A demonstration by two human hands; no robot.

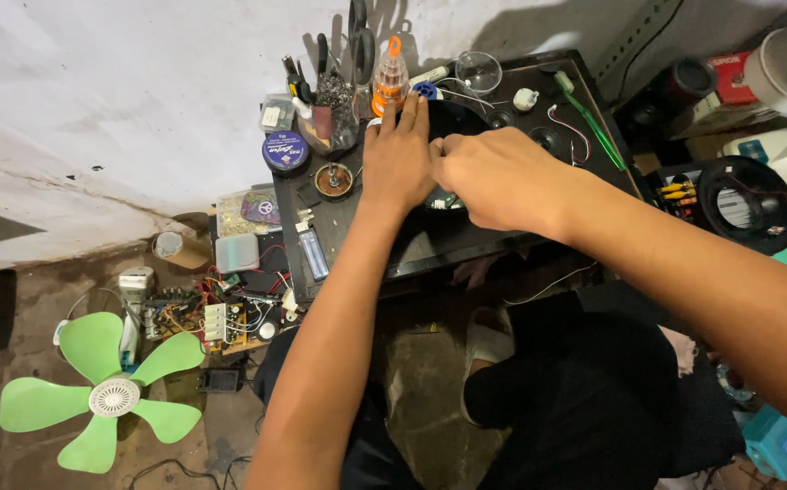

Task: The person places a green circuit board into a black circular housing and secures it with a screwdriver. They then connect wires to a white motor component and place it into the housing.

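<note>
My left hand (398, 154) lies flat, fingers together, on the black bench top (430, 245). Its fingertips reach toward an orange screwdriver-bit holder (390, 77). My right hand (498, 177) is curled beside it, knuckles up, pressing down on a small green circuit board (445, 201). Only a sliver of the board shows between the two hands. Whether the right fingers pinch the board is hidden.
A cup of tools (328, 104), a blue round tin (285, 151), a small brass-coloured dish (334, 180) and a green toothbrush (593, 118) sit on the bench. Circuit boards and wires (221, 318) lie lower left, beside a green fan blade (108, 395). A cable reel (743, 204) is at right.
</note>
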